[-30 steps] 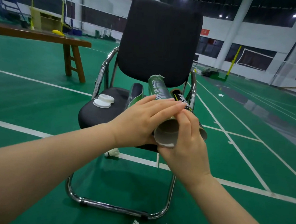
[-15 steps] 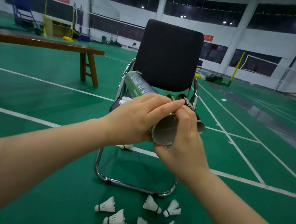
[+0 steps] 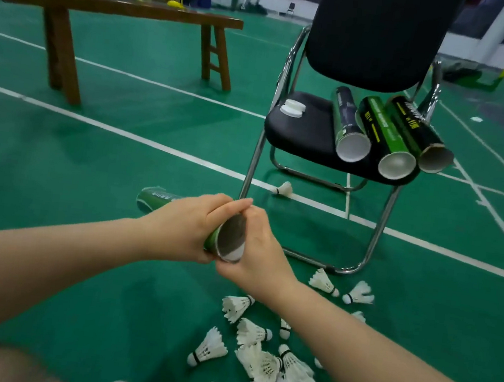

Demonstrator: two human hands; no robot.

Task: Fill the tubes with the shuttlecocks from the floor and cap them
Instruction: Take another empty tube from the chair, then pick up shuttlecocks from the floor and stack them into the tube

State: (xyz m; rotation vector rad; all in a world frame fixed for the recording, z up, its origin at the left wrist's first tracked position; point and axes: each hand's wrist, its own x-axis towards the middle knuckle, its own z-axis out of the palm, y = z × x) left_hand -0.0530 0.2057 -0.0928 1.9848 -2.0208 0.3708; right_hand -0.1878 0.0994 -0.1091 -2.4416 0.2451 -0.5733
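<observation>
Lowering toward the floor now, both hands are bringing the green tube (image 3: 180,214) down from the chair (image 3: 301,127), left grip (image 3: 184,230) clamped around it, right grip (image 3: 257,247) cupping its open mouth, risking it slipping onto the shuttlecocks (image 3: 270,364) below.

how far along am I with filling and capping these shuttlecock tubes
Nothing looks finished. Both hands, left hand and right hand, hold one open green tube. Three tubes lie uncapped on the chair beside two white caps. The shuttlecocks lie on the floor.
</observation>
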